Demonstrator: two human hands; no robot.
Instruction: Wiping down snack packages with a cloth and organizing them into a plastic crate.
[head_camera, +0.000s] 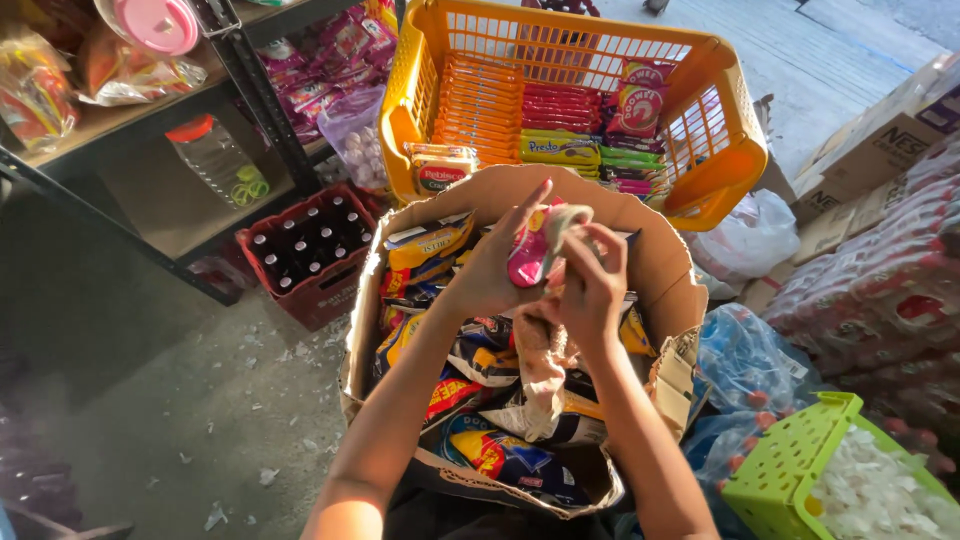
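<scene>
Pink packet (527, 258): held above the open cardboard box (668, 262) of snack bags, between both your hands. Your left hand (493, 268) supports it with fingers extended; your right hand (592, 283) pinches a pale crumpled wrapper (565, 221) at its top. Orange basket (718, 128) of packets sits just behind.

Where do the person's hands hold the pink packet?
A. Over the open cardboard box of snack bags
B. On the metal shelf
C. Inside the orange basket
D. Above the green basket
A: both hands, left hand and right hand, grip the pink packet above the cardboard box full of snack bags.
</scene>
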